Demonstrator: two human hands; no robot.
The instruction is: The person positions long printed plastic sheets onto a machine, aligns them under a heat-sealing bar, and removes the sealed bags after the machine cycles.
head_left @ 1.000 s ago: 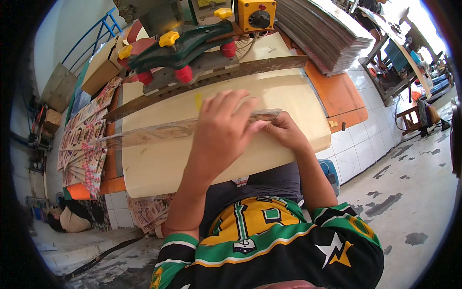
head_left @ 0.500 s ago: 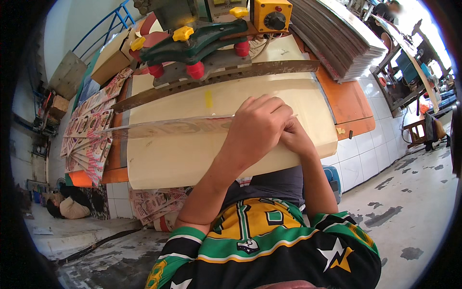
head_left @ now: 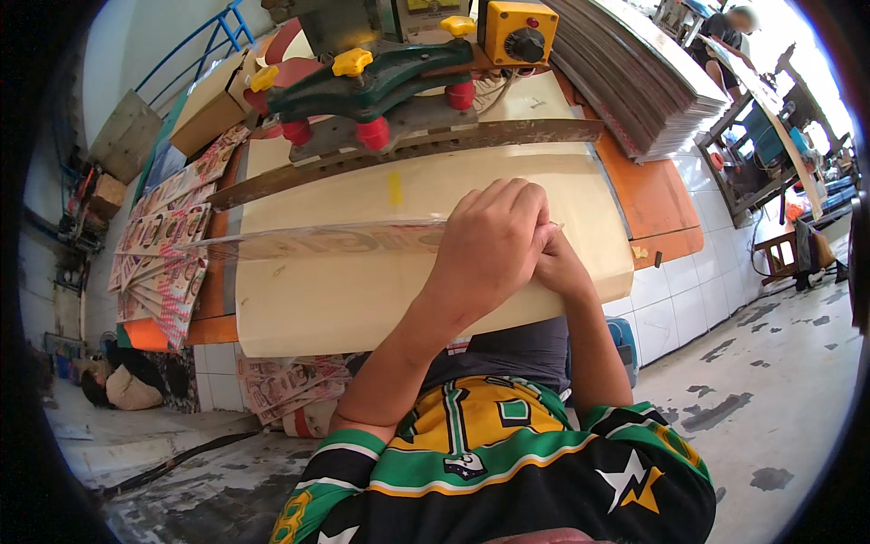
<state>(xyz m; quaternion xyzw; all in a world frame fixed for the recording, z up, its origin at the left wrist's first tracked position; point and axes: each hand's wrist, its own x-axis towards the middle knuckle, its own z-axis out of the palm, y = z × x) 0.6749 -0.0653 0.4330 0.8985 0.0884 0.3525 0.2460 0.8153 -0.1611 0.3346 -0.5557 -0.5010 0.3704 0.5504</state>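
Note:
A clear plastic sheet or bag with printed lettering [head_left: 344, 240] stands nearly edge-on over the cream work surface [head_left: 308, 317]. Its far end reaches left toward the printed packets. My left hand [head_left: 497, 238] is closed over the right end of this plastic, its knuckles up and its fingertips hidden. Close against it, my right hand [head_left: 560, 261] is closed too, thumb and fingers pinched at the same end. A small pale tip [head_left: 558, 225] pokes out beside the pinched fingers. How the plastic lies inside the hands is hidden.
Behind the surface runs a metal bar [head_left: 408, 140], below a green machine clamp [head_left: 376, 86] with yellow knobs. A yellow control box [head_left: 518, 34] sits beside it. Stacked sheets [head_left: 634, 82] stand at right, printed packets [head_left: 163, 249] at left. Two other people are in the background.
My hands stay together at the end of the plastic, with the fingers shifting slightly. The lettering on the plastic shows a little differently. The view has moved slightly.

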